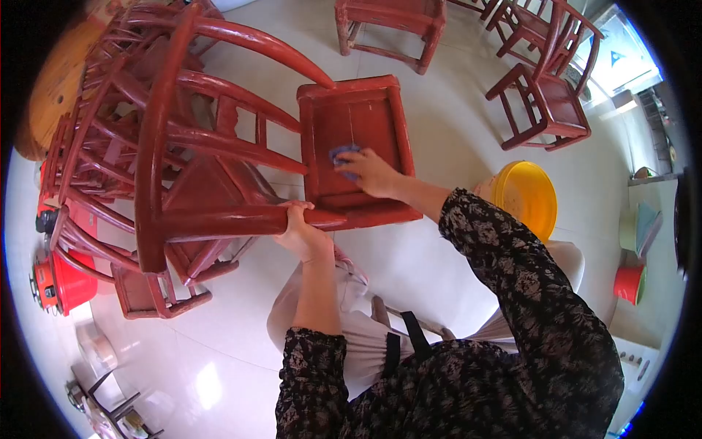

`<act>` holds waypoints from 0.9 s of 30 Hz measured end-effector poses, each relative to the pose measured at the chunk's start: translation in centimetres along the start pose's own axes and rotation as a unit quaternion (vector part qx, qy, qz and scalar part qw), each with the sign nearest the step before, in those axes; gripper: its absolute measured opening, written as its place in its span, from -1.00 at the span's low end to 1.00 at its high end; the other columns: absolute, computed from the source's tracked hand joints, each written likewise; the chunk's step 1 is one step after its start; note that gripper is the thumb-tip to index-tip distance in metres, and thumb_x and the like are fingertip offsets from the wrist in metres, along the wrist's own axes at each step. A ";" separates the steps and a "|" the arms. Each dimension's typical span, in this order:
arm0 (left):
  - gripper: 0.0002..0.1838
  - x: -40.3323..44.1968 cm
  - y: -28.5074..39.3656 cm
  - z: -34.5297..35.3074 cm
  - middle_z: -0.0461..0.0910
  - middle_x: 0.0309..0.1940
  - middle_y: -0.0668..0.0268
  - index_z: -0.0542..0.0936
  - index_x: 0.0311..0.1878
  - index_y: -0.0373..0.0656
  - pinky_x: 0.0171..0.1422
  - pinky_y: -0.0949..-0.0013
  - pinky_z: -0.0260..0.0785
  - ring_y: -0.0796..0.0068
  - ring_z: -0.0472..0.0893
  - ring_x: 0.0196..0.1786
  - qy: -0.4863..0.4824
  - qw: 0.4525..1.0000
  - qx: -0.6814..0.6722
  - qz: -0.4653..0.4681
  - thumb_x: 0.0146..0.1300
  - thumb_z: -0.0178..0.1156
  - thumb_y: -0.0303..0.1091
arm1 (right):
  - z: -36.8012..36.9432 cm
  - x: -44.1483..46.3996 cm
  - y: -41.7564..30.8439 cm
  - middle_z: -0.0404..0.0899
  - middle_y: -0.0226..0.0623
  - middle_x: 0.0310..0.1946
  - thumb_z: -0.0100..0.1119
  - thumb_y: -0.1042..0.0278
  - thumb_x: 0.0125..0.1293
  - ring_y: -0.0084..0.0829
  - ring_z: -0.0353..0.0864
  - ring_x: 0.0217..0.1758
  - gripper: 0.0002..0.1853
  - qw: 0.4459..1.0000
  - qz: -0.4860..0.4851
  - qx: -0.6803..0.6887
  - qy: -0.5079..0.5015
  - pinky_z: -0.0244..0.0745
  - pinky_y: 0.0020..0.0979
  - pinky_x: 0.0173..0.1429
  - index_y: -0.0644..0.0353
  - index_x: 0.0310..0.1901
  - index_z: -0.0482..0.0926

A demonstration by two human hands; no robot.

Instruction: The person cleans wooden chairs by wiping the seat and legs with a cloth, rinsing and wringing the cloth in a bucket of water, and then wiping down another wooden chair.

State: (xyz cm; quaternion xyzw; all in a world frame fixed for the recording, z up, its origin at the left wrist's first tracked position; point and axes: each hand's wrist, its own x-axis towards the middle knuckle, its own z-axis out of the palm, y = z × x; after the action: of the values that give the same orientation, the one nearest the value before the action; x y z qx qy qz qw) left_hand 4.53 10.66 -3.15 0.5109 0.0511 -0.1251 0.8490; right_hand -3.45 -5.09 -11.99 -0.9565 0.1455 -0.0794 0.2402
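A red wooden chair (380, 124) is in front of me, its framed seat facing up and its curved back rails stretching to the left. My left hand (302, 235) is closed around the chair's thick near post, close to where it meets the seat. On the seat panel, my right hand (371, 174) holds a blue cloth (345, 156) against the red surface. Part of the cloth is hidden under the fingers. A thin pale line, like a crack or scratch, runs across the panel above the cloth.
Several red chairs (201, 183) are piled at left beside a round wooden tabletop (55, 91). A yellow bucket (537, 201) stands near my right elbow. More red chairs (559, 110) stand at upper right, with a red stool (395, 18) at top. A red tub (75, 282) sits at lower left.
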 end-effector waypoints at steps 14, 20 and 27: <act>-0.90 2.7 -0.3 -0.7 0.36 -0.54 0.30 0.35 -0.49 -0.21 -0.36 0.32 0.31 0.42 0.38 -0.45 -0.054 0.998 -0.012 0.031 -0.09 0.05 -0.57 | -2.8 -14.5 -5.2 0.26 -0.21 0.14 0.24 0.25 0.05 -0.14 0.40 -0.02 -0.40 0.987 0.051 -0.149 0.027 0.38 -0.16 0.05 -0.19 0.18 0.31; -0.87 5.2 0.6 0.4 0.35 -0.51 0.37 0.40 -0.44 -0.13 -0.29 0.37 0.28 0.46 0.37 -0.41 -0.035 0.999 0.033 -0.006 -0.08 0.12 -0.54 | 0.4 -12.3 -3.9 0.22 -0.15 0.19 0.10 0.31 0.12 -0.06 0.39 -0.04 -0.44 0.980 0.047 -0.189 0.032 0.38 -0.11 0.02 -0.20 0.21 0.28; -0.75 7.4 -0.5 2.3 0.38 -0.40 0.43 0.41 -0.28 -0.08 -0.20 0.33 0.25 0.50 0.37 -0.28 -0.054 0.998 0.002 -0.038 -0.05 0.19 -0.55 | -0.8 -9.0 -1.2 0.16 -0.13 0.25 0.07 0.36 0.13 -0.04 0.34 0.05 -0.39 0.976 0.077 -0.202 0.000 0.34 -0.09 0.09 -0.17 0.26 0.22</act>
State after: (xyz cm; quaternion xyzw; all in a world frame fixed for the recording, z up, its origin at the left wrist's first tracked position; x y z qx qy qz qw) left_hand 11.48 7.25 -4.07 0.5025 0.0243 -0.1849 0.8443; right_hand -11.85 -1.56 -11.41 -0.9712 0.2315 -0.0293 0.0475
